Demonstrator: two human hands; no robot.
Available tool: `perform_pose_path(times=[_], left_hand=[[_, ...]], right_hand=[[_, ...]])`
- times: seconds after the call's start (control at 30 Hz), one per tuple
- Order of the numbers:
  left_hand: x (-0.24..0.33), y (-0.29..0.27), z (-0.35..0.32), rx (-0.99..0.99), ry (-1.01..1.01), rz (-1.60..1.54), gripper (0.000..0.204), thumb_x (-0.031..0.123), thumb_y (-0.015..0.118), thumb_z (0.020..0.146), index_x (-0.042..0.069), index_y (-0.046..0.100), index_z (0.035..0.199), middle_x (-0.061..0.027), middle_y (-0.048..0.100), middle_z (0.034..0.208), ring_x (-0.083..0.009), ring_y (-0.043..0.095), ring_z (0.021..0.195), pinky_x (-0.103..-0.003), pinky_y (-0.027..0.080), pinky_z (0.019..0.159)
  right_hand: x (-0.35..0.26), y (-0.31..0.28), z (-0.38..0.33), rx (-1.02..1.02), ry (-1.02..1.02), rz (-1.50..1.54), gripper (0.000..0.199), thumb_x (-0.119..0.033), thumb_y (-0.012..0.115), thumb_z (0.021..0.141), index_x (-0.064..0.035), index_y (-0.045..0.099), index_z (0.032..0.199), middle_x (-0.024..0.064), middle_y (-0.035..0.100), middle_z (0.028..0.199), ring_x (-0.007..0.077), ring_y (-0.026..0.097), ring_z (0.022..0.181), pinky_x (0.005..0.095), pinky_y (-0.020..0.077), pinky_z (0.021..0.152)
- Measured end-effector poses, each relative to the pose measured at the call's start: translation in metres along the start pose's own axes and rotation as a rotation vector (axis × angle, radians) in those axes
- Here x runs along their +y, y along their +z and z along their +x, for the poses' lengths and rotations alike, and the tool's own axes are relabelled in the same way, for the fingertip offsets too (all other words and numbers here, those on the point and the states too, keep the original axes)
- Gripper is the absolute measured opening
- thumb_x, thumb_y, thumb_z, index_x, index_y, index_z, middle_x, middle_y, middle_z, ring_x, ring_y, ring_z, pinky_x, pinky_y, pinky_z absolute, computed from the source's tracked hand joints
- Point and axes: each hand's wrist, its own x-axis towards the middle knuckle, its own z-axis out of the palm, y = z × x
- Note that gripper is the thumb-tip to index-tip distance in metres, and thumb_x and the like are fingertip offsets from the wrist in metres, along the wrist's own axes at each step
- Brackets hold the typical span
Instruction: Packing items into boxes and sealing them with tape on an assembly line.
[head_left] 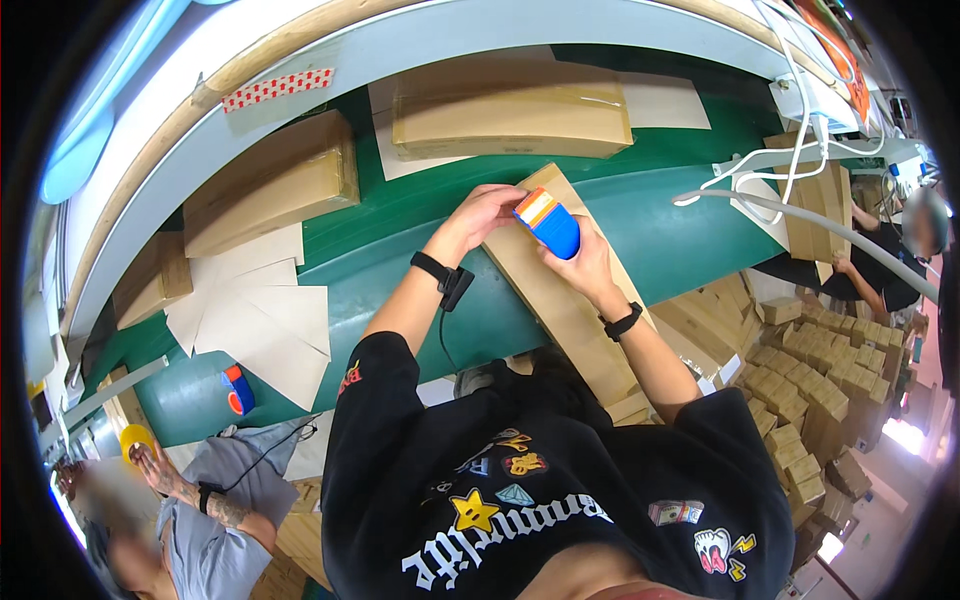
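A blue block-shaped object [552, 228] with an orange and white end is held over a long cardboard box [560, 290]; its exact kind does not show. My right hand [588, 262] wraps round its blue part from the near right side. At the orange end, my left hand [482, 216] has its fingers bent together and pressed to the edge. The box lies slantwise under both hands, running from the green table [400, 255] toward my body.
Taped cardboard boxes [510, 110] stand along the back, with another box [270, 185] farther left. Pale cardboard sheets [265, 325] and a blue-orange object [238, 390] lie left. White cables [800, 150] hang right. Small boxes [800, 380] are stacked lower right. Co-workers sit at both sides; one holds yellow tape [136, 440].
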Motion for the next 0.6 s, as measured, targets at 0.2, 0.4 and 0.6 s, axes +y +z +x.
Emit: perform_pose_path(times=[0.2,0.4,0.6], left_hand=[[-0.010,-0.019,0.035,0.009,-0.132,-0.117,0.021,0.013,0.057,0.091,-0.002,0.065,0.104,-0.0107,0.066,0.102,-0.0163,0.064,0.089,-0.032,0.052,0.083],[-0.026,-0.007,0.056,0.178,0.196,0.387,0.013,0.006,0.063,0.086,-0.002,0.068,0.094,-0.0091,0.069,0.088,-0.0138,0.064,0.075,-0.027,0.051,0.069],[0.032,-0.050,0.058,0.473,0.216,0.548,0.013,0.012,0.061,0.089,0.002,0.065,0.096,-0.0015,0.063,0.082,-0.0088,0.055,0.071,-0.025,0.046,0.062]], right_hand=[[-0.004,-0.003,0.011,0.055,-0.128,0.150,0.071,-0.028,0.075,0.068,-0.0064,0.049,0.130,0.0209,0.065,0.104,0.0351,0.065,0.090,0.0406,0.0530,0.078],[-0.002,-0.025,-0.006,0.013,-0.011,0.071,0.069,-0.024,0.072,0.067,-0.0059,0.050,0.130,0.0205,0.066,0.102,0.0349,0.067,0.085,0.0393,0.0541,0.076],[0.029,-0.043,-0.048,-0.039,-0.044,0.043,0.067,-0.024,0.073,0.067,-0.0050,0.052,0.127,0.0218,0.066,0.097,0.0358,0.067,0.081,0.0405,0.0538,0.073]])
